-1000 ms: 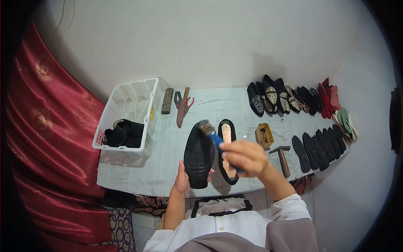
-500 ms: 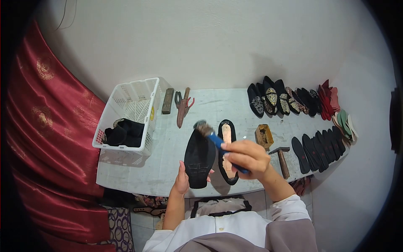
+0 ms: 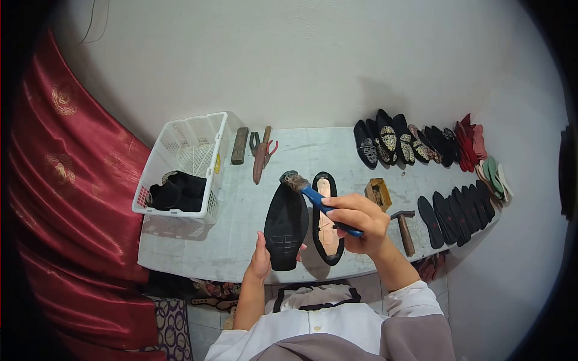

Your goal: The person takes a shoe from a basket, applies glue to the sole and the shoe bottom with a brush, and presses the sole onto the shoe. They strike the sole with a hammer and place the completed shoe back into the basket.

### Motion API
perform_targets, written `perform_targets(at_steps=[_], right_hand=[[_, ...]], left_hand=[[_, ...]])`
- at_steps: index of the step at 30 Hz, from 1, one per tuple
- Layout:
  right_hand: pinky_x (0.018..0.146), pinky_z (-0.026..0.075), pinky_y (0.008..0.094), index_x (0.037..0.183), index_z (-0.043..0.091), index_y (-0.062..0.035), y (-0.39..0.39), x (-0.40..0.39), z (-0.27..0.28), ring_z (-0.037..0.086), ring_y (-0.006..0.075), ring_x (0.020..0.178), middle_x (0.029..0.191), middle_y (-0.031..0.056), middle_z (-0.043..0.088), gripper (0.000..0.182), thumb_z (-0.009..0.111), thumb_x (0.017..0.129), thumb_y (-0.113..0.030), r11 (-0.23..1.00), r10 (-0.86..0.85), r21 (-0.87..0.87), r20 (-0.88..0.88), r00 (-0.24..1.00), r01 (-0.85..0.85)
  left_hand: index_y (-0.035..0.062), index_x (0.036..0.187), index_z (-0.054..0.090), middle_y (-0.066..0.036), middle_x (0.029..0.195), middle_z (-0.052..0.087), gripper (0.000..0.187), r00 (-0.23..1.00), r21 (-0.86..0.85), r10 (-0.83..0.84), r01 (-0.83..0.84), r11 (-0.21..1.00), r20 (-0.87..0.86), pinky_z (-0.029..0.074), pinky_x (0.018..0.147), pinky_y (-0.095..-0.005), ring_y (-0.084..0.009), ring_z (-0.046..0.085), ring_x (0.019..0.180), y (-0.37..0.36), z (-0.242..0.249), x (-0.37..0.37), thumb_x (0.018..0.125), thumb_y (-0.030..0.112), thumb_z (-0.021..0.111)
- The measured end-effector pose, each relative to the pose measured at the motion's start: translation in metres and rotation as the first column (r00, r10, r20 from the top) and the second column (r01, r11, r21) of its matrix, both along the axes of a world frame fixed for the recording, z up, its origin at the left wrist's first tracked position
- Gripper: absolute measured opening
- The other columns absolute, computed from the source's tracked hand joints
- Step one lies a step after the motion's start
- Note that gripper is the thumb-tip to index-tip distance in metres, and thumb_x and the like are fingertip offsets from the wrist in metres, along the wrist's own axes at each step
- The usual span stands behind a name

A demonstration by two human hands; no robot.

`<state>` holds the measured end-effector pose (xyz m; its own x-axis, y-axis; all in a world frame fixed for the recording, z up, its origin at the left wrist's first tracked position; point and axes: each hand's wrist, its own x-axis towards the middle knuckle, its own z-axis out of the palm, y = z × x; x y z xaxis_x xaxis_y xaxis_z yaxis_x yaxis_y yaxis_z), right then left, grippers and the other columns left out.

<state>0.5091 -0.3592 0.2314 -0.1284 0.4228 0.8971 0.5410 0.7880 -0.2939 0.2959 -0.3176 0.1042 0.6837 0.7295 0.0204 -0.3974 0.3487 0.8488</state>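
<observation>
A black shoe sole (image 3: 285, 231) is held upright-facing by its heel end in my left hand (image 3: 261, 257), thumb on the left edge and fingertips showing at the right. My right hand (image 3: 363, 224) grips the blue handle of a brush (image 3: 319, 197). The brush's bristles are at the toe end of the sole. Just right of the sole, a second shoe piece (image 3: 327, 222) with a black rim and a tan inside lies on the table. Farther right are a small yellow container (image 3: 379, 194) and a hammer (image 3: 405, 232).
A white basket (image 3: 215, 157) with black items stands at the left. Behind are a dark block (image 3: 239, 145) and pliers (image 3: 260, 155). Finished-looking shoes (image 3: 388, 138) line the back right; several black insoles (image 3: 451, 216) lie at the right. A red curtain (image 3: 84, 222) hangs left.
My right hand has shifted slightly to the right, and the brush handle lies at a slightly different angle. The bristles remain near the toe end. My left hand has hardly moved.
</observation>
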Motion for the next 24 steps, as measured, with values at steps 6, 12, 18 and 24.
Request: perform_targets(at_steps=[6,12,18,24], right_hand=[[0.061,0.051,0.0301,0.085,0.065,0.0007,-0.011,0.002,-0.001,0.064,0.0241,0.07,0.093,0.0153,0.066,0.03,0.066,0.055,0.002,0.989,0.115,-0.099,0.013,0.993,-0.113],[0.059,0.051,0.0321,0.086,0.064,0.0022,0.001,0.004,-0.004,0.063,0.0262,0.07,0.098,0.0176,0.065,0.028,0.067,0.058,-0.001,0.996,0.086,0.013,0.059,0.995,-0.087],[0.052,0.05,0.0277,0.081,0.064,0.0017,-0.012,0.001,-0.005,0.063,0.0239,0.062,0.09,0.0177,0.066,0.019,0.065,0.063,0.0,0.957,0.264,-0.144,0.08,0.961,-0.251],[0.054,0.053,0.031,0.084,0.064,-0.0009,-0.001,-0.014,-0.011,0.064,0.0248,0.067,0.094,0.0185,0.064,0.021,0.07,0.067,-0.009,0.987,0.098,0.11,0.19,0.977,-0.12]], left_hand=[[-0.001,0.119,0.05,-0.018,0.093,0.065,0.082,1.0,-0.037,0.027,-0.027,0.999,0.014,0.053,0.068,-0.0338,-0.0231,0.065,0.072,0.001,0.004,-0.001,0.091,0.063,0.008],[-0.0016,0.117,0.05,-0.018,0.093,0.065,0.082,0.999,-0.016,0.043,-0.042,0.999,0.025,0.053,0.068,-0.0338,-0.023,0.065,0.072,0.002,0.009,0.0,0.091,0.063,0.007],[-0.001,0.118,0.048,-0.019,0.092,0.064,0.082,0.991,-0.049,0.13,-0.13,0.99,-0.017,0.053,0.066,-0.036,-0.0252,0.064,0.07,0.006,0.006,0.001,0.09,0.065,0.008],[0.0004,0.119,0.049,-0.016,0.095,0.064,0.08,0.986,-0.07,0.169,-0.168,0.983,0.01,0.054,0.07,-0.0337,-0.0221,0.065,0.074,0.004,0.023,0.007,0.092,0.062,0.006]])
